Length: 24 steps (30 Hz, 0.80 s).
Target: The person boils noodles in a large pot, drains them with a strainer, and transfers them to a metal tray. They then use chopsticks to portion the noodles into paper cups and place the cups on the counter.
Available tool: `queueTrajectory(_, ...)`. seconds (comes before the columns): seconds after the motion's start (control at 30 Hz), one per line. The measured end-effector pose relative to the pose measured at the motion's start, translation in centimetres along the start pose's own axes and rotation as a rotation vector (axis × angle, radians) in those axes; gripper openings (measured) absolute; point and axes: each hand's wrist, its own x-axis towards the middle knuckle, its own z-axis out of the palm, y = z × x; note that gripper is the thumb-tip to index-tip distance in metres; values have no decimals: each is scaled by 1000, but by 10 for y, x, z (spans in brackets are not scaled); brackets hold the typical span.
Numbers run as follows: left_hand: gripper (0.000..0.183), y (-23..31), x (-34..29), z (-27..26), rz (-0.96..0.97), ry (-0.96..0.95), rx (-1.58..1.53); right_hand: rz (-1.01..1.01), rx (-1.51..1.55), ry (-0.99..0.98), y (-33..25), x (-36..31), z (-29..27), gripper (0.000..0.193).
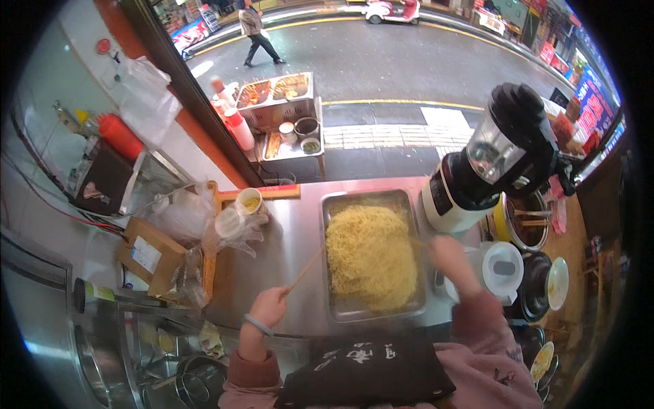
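A heap of pale yellow noodles (371, 255) fills much of a rectangular metal tray (330, 300) on the steel counter. My left hand (269, 307), with a grey band at the wrist, is closed around a thin wooden chopstick (306, 270) left of the tray. That stick slants up and right to the noodles' left edge. Over the tray's right rim, my right hand (451, 262) is closed and slightly blurred by motion. From it a second chopstick (417, 242) points left at the noodles; its tip is hard to make out against them.
A blender (456, 180) stands beyond the tray's right corner, with a white plastic jug (503, 267) nearer. Left are a paper cup (251, 201), plastic bags (184, 211) and a cardboard box (146, 255). Past the counter, a food warmer (276, 102) faces the street, where a person (253, 33) walks.
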Motion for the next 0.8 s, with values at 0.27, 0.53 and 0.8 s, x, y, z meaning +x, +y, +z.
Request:
queueTrajectory(0.27,23,-12,12,43,-140,58,-413,-52,208,-266,-29,37,83,16)
queueTrajectory(0.53,15,-7,27,53,53,246,-114,-246,131,-163,-53,29,84,12)
queueTrajectory(0.8,15,11,41,86,-41,25,322,56,154,-246,18,-10,90,14)
